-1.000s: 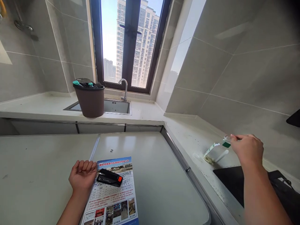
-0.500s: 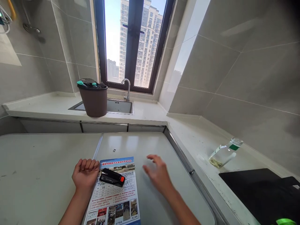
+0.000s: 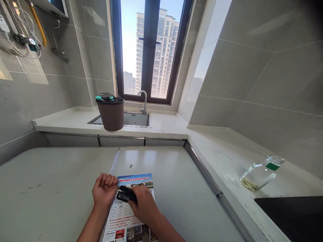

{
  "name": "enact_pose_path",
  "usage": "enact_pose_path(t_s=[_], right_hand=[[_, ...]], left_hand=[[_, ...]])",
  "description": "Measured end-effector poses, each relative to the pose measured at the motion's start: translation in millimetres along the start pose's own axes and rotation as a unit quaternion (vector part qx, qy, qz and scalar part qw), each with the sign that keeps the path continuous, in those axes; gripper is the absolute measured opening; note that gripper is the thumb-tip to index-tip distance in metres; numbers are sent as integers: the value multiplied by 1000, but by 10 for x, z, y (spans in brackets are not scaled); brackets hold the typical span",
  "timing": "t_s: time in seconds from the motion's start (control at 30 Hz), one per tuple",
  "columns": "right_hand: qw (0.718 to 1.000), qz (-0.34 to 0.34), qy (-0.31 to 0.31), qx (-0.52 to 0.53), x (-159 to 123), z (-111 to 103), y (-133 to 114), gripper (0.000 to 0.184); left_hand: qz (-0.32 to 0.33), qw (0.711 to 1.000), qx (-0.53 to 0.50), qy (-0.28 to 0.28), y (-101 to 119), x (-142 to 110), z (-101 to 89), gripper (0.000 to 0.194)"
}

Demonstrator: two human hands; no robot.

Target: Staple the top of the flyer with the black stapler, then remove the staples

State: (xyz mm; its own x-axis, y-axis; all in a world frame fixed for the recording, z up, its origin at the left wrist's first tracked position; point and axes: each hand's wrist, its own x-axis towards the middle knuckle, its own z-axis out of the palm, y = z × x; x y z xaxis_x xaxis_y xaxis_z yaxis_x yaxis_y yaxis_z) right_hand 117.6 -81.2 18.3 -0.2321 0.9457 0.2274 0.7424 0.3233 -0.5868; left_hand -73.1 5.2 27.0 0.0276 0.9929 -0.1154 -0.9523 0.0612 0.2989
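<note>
In the head view, taking twelve o'clock as straight away from the person and the black stapler (image 3: 123,194) as the centre, the right hand (image 3: 145,203) comes in from between three and five o'clock and has closed on the stapler's near end, with the thumb on the near side and the fingers over the top. The stapler lies over the upper part of a printed sheet (image 3: 121,212) on the pale table (image 3: 186,188); whether it touches the paper cannot be told. At nine o'clock, the left hand (image 3: 104,190) is turned palm up at the sheet's upper left edge, fingers curled into a loose fist with nothing visible in it. Tiny metal bits (image 3: 131,165) lie on the table near twelve o'clock. Farther off, toward eleven, a brown bucket (image 3: 110,116) with a black liner and teal-topped items stands at the sink (image 3: 137,120), whose faucet (image 3: 144,102) rises at about twelve under the window (image 3: 148,50). Near three o'clock, on the white counter (image 3: 214,144), is a clear bottle (image 3: 261,173) with a green label and yellowish bits at its bottom, and just beyond it a black panel (image 3: 295,215).
</note>
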Motion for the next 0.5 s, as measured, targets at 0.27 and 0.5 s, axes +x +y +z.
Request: enact_pose_path(t_s=[0.27, 0.5], right_hand=[[998, 51, 31, 13, -484, -572, 598, 30], [988, 112, 83, 71, -601, -704, 914, 34]], left_hand=[[-32, 927, 364, -82, -342, 10, -92, 54], [76, 514, 818, -245, -748, -295, -167, 38]])
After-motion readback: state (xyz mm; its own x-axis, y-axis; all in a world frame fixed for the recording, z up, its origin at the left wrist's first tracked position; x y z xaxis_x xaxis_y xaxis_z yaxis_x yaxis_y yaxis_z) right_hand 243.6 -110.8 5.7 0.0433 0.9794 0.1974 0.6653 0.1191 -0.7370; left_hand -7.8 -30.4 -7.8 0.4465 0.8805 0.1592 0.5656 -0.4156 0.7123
